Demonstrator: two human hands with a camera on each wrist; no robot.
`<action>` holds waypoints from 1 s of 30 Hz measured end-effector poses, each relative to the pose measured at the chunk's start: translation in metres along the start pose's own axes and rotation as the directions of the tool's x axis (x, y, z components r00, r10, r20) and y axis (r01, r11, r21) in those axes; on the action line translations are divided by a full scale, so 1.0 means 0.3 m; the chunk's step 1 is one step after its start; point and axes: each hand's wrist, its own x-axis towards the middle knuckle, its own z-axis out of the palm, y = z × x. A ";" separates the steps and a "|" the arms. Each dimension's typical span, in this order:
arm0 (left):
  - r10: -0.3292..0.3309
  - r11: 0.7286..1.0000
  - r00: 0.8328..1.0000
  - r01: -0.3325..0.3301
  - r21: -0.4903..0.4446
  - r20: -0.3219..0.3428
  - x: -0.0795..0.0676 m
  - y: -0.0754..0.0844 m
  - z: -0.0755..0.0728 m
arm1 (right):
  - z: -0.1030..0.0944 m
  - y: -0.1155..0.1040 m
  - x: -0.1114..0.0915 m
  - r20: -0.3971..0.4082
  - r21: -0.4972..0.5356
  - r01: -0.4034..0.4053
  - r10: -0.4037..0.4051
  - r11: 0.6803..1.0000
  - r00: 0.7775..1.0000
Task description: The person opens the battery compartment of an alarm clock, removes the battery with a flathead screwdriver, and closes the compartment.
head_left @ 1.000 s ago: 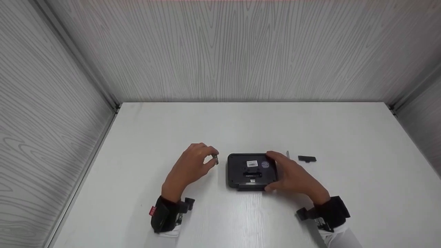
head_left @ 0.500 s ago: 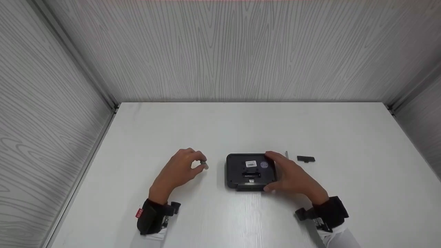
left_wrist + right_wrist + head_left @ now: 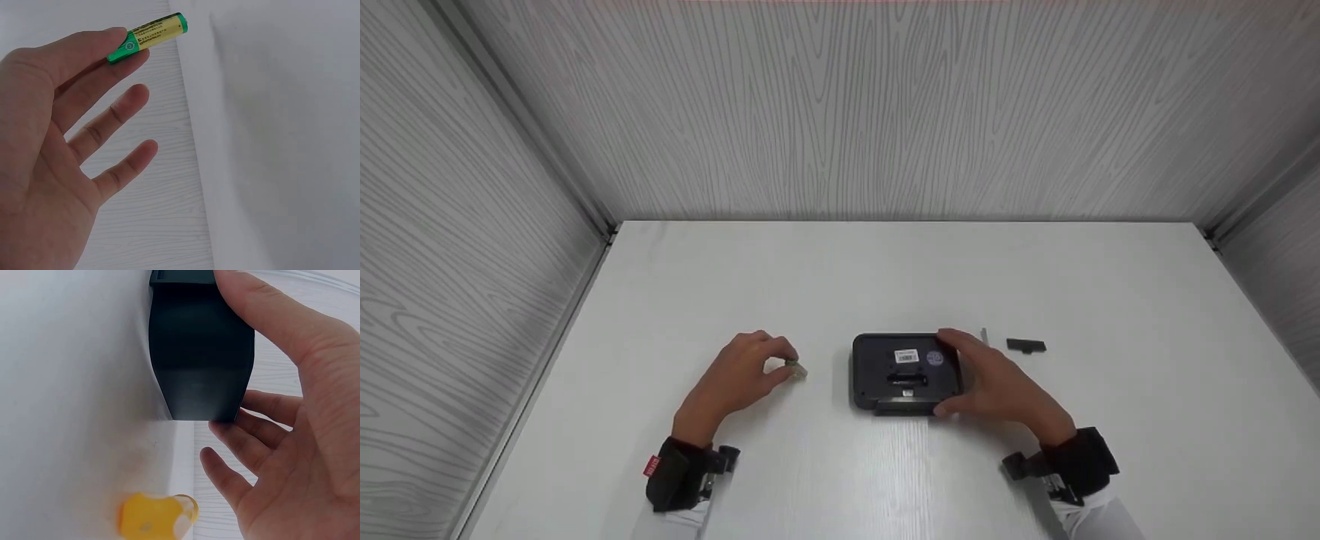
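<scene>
My left hand [image 3: 735, 379] pinches a small green and yellow battery [image 3: 160, 32] by one end between thumb and index finger, and the other fingers spread out. In the head view the battery [image 3: 797, 370] shows just beyond the fingertips, left of a black box-shaped device [image 3: 877, 375]. That device has rounded corners, a white label and a narrow recess [image 3: 907, 380] on its upward face. My right hand [image 3: 1001, 382] grips its right side, thumb at the near edge and fingers at the far edge. In the right wrist view the thumb presses on the black casing [image 3: 199, 343].
A small black cover piece [image 3: 1026, 346] with a tab lies on the white table [image 3: 810, 270], right of the device. A thin grey rod [image 3: 984, 336] pokes out behind my right hand. Something yellow [image 3: 149, 517] shows in the right wrist view. Wood-grained panels [image 3: 840, 112] enclose the table.
My left hand has moved left and nearer to me with the battery, away from the device. My right hand keeps its grip on the device, which stays in place.
</scene>
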 end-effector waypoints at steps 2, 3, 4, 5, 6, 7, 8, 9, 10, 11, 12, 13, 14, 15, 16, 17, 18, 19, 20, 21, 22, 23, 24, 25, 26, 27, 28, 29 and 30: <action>-0.018 1.000 1.000 0.018 0.005 0.008 -0.004 -0.005 0.003 | 0.001 0.000 0.000 -0.002 -0.001 0.003 -0.003 1.000 1.000; -0.025 1.000 1.000 0.025 0.008 0.012 -0.006 -0.008 0.005 | 0.001 0.001 0.000 -0.003 -0.001 0.005 -0.005 1.000 1.000; -0.028 1.000 0.999 0.028 0.009 0.016 -0.007 -0.011 0.006 | 0.001 0.002 0.000 -0.003 -0.002 0.007 -0.007 1.000 1.000; -0.032 0.999 0.999 0.032 0.010 0.019 -0.009 -0.013 0.007 | 0.002 0.002 0.000 -0.002 -0.003 0.009 -0.009 1.000 1.000; -0.034 0.999 0.999 0.034 0.010 0.021 -0.010 -0.017 0.009 | 0.002 0.003 0.000 -0.002 -0.004 0.011 -0.011 1.000 1.000; -0.037 0.999 0.999 0.036 0.007 0.024 -0.011 -0.020 0.009 | 0.003 0.003 0.001 -0.001 -0.005 0.013 -0.013 1.000 1.000; -0.039 0.999 0.999 0.039 0.007 0.026 -0.012 -0.023 0.009 | 0.003 0.004 0.001 -0.002 -0.006 0.013 -0.013 1.000 1.000; -0.042 0.999 0.999 0.042 0.007 0.027 -0.014 -0.026 0.008 | 0.002 0.003 0.001 -0.001 -0.005 0.012 -0.012 1.000 1.000; -0.049 0.999 0.998 0.049 0.006 0.031 -0.015 -0.029 0.006 | 0.002 0.003 0.000 0.000 -0.005 0.010 -0.010 1.000 1.000; -0.059 0.998 0.998 0.059 0.003 0.037 -0.016 -0.031 0.004 | 0.002 0.002 0.000 0.000 -0.005 0.007 -0.007 1.000 1.000; -0.072 0.997 0.997 0.072 0.005 0.041 -0.017 -0.035 0.003 | 0.002 0.001 0.000 0.000 -0.008 0.006 -0.006 1.000 1.000; -0.086 0.996 0.995 0.085 0.009 0.046 -0.018 -0.037 0.001 | 0.002 0.000 0.000 0.000 -0.010 0.003 -0.003 1.000 1.000; -0.100 0.995 0.994 0.099 0.016 0.049 -0.020 -0.039 0.000 | 0.002 0.000 0.000 -0.001 -0.014 0.001 -0.001 1.000 1.000; -0.116 0.993 0.992 0.115 0.021 0.054 -0.021 -0.043 -0.001 | 0.002 -0.001 0.000 -0.001 -0.015 0.000 0.000 1.000 1.000; -0.131 0.991 0.990 0.129 0.025 0.061 -0.023 -0.046 -0.001 | 0.002 -0.002 0.000 -0.002 -0.017 0.001 -0.001 1.000 1.000; -0.144 0.989 0.987 0.142 0.033 0.067 -0.026 -0.049 -0.001 | 0.002 -0.003 0.001 -0.003 -0.018 0.001 -0.001 1.000 1.000; -0.154 0.988 0.985 0.151 0.044 0.073 -0.030 -0.053 0.000 | 0.003 -0.004 0.001 -0.003 -0.021 0.001 -0.001 1.000 1.000; -0.162 0.986 0.983 0.158 0.054 0.083 -0.033 -0.057 0.001 | 0.003 -0.005 0.001 -0.004 -0.020 0.000 0.000 1.000 1.000; -0.169 0.985 0.981 0.163 0.063 0.093 -0.036 -0.060 0.002 | 0.002 -0.006 0.001 -0.004 -0.017 0.001 -0.001 1.000 1.000; -0.176 0.983 0.979 0.169 0.070 0.105 -0.040 -0.063 0.003 | 0.002 -0.007 0.001 -0.003 -0.015 0.001 -0.001 1.000 1.000; -0.180 0.982 0.977 0.171 0.079 0.114 -0.043 -0.066 0.004 | 0.002 -0.008 0.001 -0.002 -0.015 0.002 -0.002 1.000 1.000; -0.182 0.981 0.976 0.172 0.088 0.121 -0.045 -0.069 0.005 | 0.002 -0.009 0.002 -0.002 -0.013 0.001 -0.001 1.000 1.000; -0.181 0.981 0.975 0.170 0.093 0.125 -0.047 -0.071 0.007 | 0.001 -0.010 0.002 -0.001 -0.012 0.002 -0.002 1.000 1.000; -0.180 0.981 0.976 0.169 0.096 0.126 -0.048 -0.072 0.008 | 0.000 -0.011 0.002 0.000 -0.010 0.002 -0.002 1.000 1.000; -0.176 0.981 0.977 0.165 0.098 0.122 -0.049 -0.073 0.009 | -0.001 -0.013 0.002 0.000 -0.008 0.002 -0.002 1.000 1.000; -0.173 0.982 0.978 0.161 0.099 0.118 -0.048 -0.074 0.010 | -0.001 -0.013 0.002 0.000 -0.006 0.001 -0.001 1.000 1.000; -0.169 0.982 0.979 0.158 0.103 0.111 -0.048 -0.074 0.012 | -0.002 -0.014 0.001 0.000 -0.004 -0.001 0.001 1.000 1.000; -0.165 0.982 0.981 0.154 0.106 0.103 -0.046 -0.074 0.013 | -0.003 -0.015 0.001 0.002 -0.002 -0.003 0.003 1.000 1.000; -0.163 0.982 0.982 0.152 0.108 0.097 -0.045 -0.074 0.015 | -0.004 -0.016 0.001 0.004 -0.004 -0.005 0.005 1.000 1.000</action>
